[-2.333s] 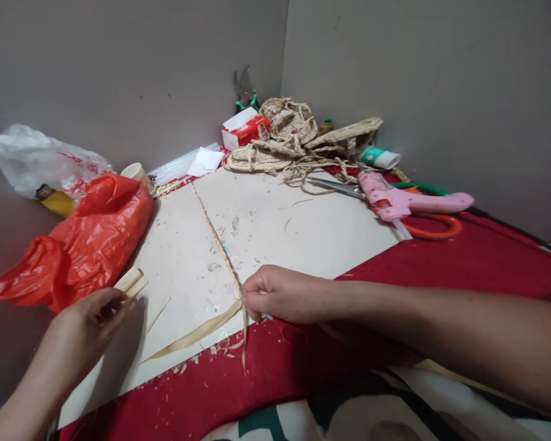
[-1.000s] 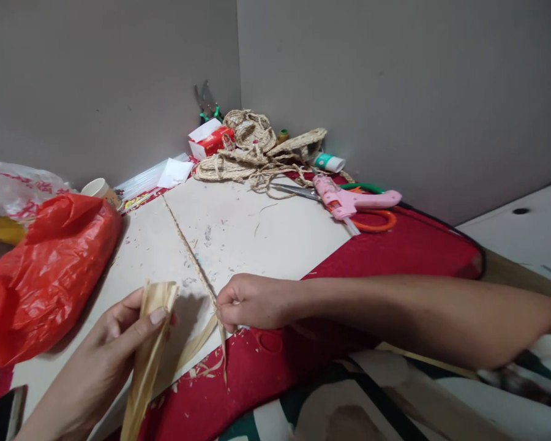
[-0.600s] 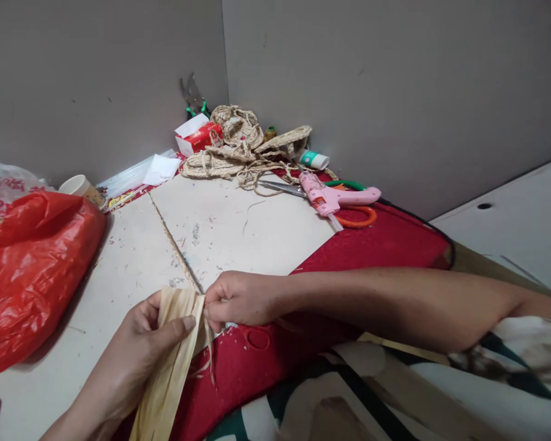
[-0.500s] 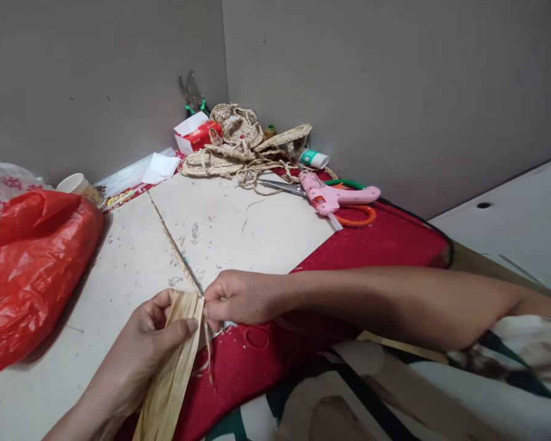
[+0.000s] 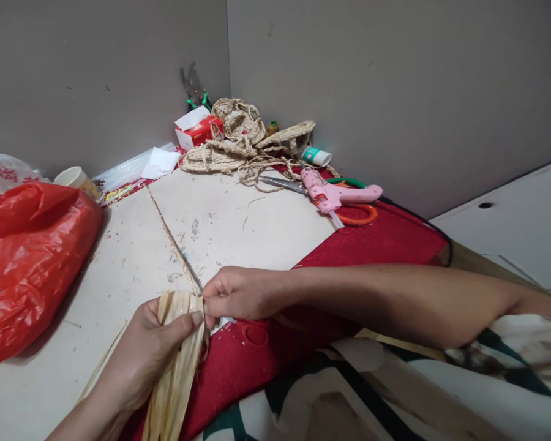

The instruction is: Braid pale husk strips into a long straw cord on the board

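A wide, pale dried husk strip [image 5: 177, 367] hangs down from my left hand [image 5: 149, 343], whose thumb presses on its front near the top edge. Beside it, my right hand [image 5: 232, 296] is closed, its thumb and index finger pinched at the husk's upper right corner. A thin braided cord [image 5: 171, 237] runs from this corner up and left across the white board. What lies between the right fingertips is mostly hidden.
A red plastic bag [image 5: 37, 263] and a paper cup [image 5: 77, 180] stand at the left. Behind the board [image 5: 220, 208] lie coiled braids [image 5: 215, 156], a red tissue box [image 5: 199, 130] and pliers [image 5: 193, 89]. A pink glue gun [image 5: 333, 195] rests over orange-handled scissors [image 5: 360, 214] at the right.
The husk has turned and spread more toward the left hand. Thin strands now show left of the left wrist. The loose strip below the right fingers is less visible.
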Demonstrator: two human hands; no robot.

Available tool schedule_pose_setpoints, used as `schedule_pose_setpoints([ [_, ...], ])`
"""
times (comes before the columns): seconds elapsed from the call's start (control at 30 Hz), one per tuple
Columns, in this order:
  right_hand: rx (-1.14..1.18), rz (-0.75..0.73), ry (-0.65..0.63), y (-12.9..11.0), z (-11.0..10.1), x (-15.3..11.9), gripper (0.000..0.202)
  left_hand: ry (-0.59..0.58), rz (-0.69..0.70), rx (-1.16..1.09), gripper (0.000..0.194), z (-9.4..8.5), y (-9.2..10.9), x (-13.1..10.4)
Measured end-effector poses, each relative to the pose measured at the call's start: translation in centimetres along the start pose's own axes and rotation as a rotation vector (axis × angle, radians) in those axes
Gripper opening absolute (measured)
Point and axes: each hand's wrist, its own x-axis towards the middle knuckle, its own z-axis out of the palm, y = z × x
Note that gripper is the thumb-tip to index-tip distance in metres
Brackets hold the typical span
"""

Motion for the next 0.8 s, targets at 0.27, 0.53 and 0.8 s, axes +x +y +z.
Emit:
schedule_pose_setpoints([
  [0.27, 0.029, 0.033, 0.019, 0.1, 0.0, -0.2, 0.022, 0.039, 0.005, 0.0, 0.015, 0.2, 0.0, -0.1],
  [0.53, 0.006, 0.028, 0.048, 0.1, 0.1, 0.0, 0.022, 0.008, -0.042, -0.057, 0.019, 0.6, 0.1, -0.1],
  [0.8, 0.023, 0.051, 0.078, -0.5, 0.3, -0.3, 0.023, 0.23, 0.111, 0.012, 0.025, 1.7, -1.0, -0.7],
])
